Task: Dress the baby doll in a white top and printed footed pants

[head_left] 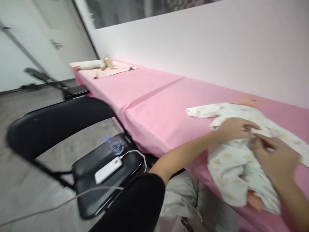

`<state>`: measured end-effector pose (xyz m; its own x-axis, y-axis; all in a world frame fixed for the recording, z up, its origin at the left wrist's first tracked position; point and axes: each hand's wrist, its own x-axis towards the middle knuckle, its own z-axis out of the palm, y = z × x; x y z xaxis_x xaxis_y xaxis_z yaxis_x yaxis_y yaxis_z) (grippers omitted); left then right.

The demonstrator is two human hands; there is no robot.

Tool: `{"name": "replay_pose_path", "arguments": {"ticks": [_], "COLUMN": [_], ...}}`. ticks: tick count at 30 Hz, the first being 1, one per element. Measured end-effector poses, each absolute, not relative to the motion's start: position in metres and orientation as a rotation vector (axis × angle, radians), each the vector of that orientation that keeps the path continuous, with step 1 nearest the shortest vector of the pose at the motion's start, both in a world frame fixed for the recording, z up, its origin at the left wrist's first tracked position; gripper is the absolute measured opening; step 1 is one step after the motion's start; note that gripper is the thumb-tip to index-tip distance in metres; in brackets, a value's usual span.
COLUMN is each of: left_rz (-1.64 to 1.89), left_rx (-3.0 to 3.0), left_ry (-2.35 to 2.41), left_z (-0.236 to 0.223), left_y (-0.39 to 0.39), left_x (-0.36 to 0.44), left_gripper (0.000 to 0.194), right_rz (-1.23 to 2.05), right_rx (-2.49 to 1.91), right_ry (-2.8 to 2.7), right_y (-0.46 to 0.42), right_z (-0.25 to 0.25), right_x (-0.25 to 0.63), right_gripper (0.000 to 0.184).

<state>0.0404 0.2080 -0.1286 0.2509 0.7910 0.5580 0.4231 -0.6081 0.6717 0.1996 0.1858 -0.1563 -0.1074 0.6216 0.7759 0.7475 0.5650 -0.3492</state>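
Observation:
A white baby romper (227, 164) with small pale prints lies on the pink-covered table (159, 119), one sleeve stretched out to the left. My left hand (235, 129) is closed in a pinch on the fabric near the middle of the garment. Close beside it, my right hand (277, 158) also pinches the cloth; its outline is blurred by motion. What exactly lies between the fingertips is too small to make out. A skin-coloured, foot-like doll part (254, 201) shows at the lower opening of the romper.
A black folding chair (60, 125) stands left of the table, holding a white power strip (108, 169) and a clear bottle (116, 146). A cable (60, 203) crosses the left side. At the table's far end lies a doll-like figure (93, 65) on a pale cloth (113, 71).

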Motion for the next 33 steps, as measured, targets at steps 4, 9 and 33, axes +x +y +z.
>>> {"name": "replay_pose_path", "arguments": {"ticks": [4, 9, 33], "left_rz": [1.337, 1.328, 1.544], "left_rx": [2.183, 2.192, 2.251], "left_ry": [1.097, 1.110, 1.503], "left_z": [-0.130, -0.124, -0.131], "left_y": [0.210, 0.211, 0.209], "left_x": [0.040, 0.038, 0.040], "left_gripper": [0.028, 0.025, 0.013], "right_rz": [-0.194, -0.148, -0.043], "right_rx": [-1.139, -1.213, -0.951], "right_ry": [-1.833, -1.828, -1.926], "right_y": [0.176, 0.181, 0.186], "right_z": [-0.148, -0.146, -0.153], "right_x": [0.190, 0.183, 0.185], "right_gripper": [0.023, 0.023, 0.022]}}
